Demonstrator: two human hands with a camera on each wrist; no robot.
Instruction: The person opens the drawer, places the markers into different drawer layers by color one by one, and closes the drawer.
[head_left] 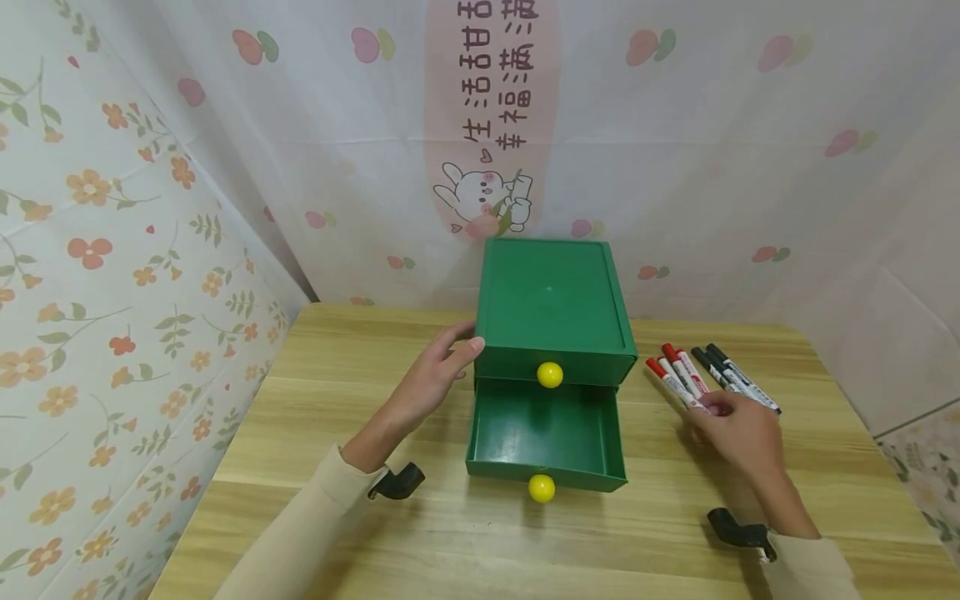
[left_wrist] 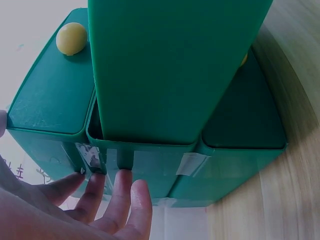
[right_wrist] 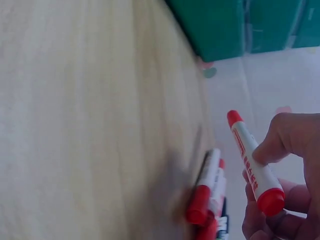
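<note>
A green drawer cabinet [head_left: 551, 292] stands at the table's back, its top drawer closed. Below that, a drawer [head_left: 506, 471] with a yellow knob [head_left: 542, 488] is pulled out, and its visible inside holds nothing. My left hand [head_left: 423, 387] rests against the cabinet's left side; in the left wrist view its fairly straight fingers [left_wrist: 120, 200] lie along the taped side wall. To the right of the cabinet, my right hand [head_left: 742, 433] pinches a white marker [right_wrist: 254, 165] with red ends between thumb and fingers. In the right wrist view this marker is apart from the other markers.
More red-capped markers [right_wrist: 202, 192] lie beside the right hand, with black-capped markers [head_left: 731, 375] to their right. A patterned cloth [head_left: 360, 167] hangs behind the wooden table [head_left: 300, 367], and a floral cloth [head_left: 112, 292] hangs at the left.
</note>
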